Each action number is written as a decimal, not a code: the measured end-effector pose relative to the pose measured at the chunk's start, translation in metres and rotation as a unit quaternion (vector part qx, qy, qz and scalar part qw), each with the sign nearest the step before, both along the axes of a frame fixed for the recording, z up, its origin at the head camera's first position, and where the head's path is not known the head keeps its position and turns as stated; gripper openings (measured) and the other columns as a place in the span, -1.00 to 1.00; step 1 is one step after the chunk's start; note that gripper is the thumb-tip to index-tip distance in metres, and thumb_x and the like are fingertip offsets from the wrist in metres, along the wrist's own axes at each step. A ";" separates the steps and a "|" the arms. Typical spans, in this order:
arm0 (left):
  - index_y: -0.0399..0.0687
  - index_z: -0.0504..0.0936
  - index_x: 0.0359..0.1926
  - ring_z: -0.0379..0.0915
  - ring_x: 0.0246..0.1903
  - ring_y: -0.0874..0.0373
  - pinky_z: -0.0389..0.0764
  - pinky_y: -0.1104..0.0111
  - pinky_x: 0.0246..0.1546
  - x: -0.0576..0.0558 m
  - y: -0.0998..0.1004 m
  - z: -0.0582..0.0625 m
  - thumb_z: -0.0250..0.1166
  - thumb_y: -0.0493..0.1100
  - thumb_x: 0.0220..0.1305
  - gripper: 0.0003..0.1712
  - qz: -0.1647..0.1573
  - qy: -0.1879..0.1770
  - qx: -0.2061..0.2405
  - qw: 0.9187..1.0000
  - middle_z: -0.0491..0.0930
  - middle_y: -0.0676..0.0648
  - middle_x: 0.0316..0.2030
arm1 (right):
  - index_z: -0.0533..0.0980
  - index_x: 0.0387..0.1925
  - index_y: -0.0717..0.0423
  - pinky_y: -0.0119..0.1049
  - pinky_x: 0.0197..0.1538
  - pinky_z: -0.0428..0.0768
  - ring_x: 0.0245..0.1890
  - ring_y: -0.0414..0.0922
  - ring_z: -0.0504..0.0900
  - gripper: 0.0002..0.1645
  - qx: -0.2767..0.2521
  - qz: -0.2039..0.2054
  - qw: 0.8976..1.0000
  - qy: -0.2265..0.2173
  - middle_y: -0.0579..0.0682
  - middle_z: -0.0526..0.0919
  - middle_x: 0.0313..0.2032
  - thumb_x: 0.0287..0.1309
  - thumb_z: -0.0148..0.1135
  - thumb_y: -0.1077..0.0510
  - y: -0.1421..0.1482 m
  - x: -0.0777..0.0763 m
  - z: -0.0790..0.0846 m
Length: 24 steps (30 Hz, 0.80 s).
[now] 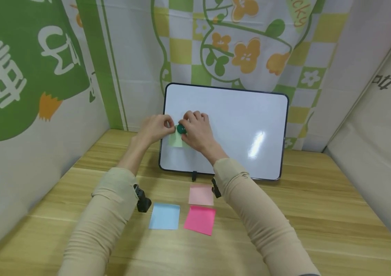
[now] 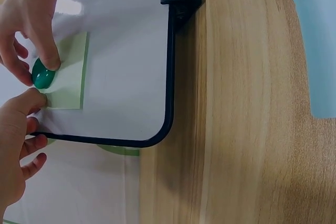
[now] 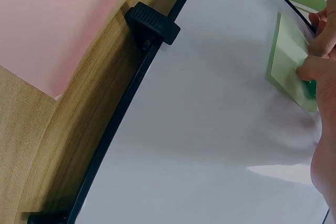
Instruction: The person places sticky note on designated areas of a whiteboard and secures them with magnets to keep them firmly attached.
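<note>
A framed whiteboard (image 1: 230,119) stands tilted back on the table, with a pale green sticky note (image 1: 175,141) flat against its left part. My right hand (image 1: 199,132) grips a glossy dark green round magnet (image 2: 43,74) between thumb and fingers, over the upper part of the note. Right beside it, my left hand (image 1: 155,128) pinches the note's upper left corner with thumb and index finger; its other fingers curl near the board's left edge in the left wrist view. The right wrist view shows the right thumb over the note, hiding most of the magnet.
On the wooden table (image 1: 302,214) in front of the board lie a light pink note (image 1: 201,194), a hot pink note (image 1: 200,220) and a blue note (image 1: 165,216). A black clip foot (image 1: 194,176) supports the board's lower edge. Printed cloth (image 1: 133,57) hangs behind.
</note>
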<state>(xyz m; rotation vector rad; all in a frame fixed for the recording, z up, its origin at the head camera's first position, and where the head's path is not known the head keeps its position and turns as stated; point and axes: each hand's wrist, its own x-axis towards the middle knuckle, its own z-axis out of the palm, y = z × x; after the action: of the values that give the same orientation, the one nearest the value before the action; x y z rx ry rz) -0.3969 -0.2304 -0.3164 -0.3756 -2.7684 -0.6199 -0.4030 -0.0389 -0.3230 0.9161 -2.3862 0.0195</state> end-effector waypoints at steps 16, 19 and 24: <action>-0.07 0.66 -0.26 0.50 -0.42 0.06 0.43 0.31 -0.41 0.000 0.002 0.002 0.25 -0.08 0.21 -0.82 -0.003 0.018 -0.005 1.000 0.67 -0.09 -0.36 | 0.58 0.12 -0.07 -0.04 0.28 0.30 0.16 0.00 0.39 -0.57 -0.008 0.009 1.000 0.006 -0.04 0.50 0.11 0.24 0.30 -0.03 0.004 -0.003 -0.003; -0.08 0.66 -0.25 0.50 -0.42 0.06 0.43 0.31 -0.41 0.000 0.003 0.002 0.25 -0.08 0.22 -0.81 -0.005 0.016 -0.005 1.000 0.67 -0.09 -0.36 | 0.58 0.13 -0.07 -0.05 0.30 0.29 0.17 0.00 0.39 -0.56 -0.009 0.006 1.000 0.010 -0.04 0.50 0.12 0.24 0.31 -0.04 0.004 -0.003 -0.004; -0.11 0.65 -0.24 0.47 -0.41 0.06 0.43 0.33 -0.42 0.002 -0.001 0.002 0.25 -0.10 0.24 -0.82 -0.009 -0.004 0.005 1.000 0.64 -0.11 -0.35 | 0.59 0.12 -0.06 -0.03 0.33 0.30 0.19 0.02 0.41 -0.58 -0.019 0.017 0.999 0.022 -0.01 0.51 0.15 0.24 0.31 -0.03 0.001 -0.003 -0.008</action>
<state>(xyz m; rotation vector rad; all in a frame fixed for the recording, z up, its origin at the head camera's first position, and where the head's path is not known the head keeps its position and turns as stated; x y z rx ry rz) -0.3954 -0.2311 -0.3143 -0.3961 -2.7706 -0.6409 -0.4057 -0.0376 -0.3314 0.9291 -2.3220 0.0562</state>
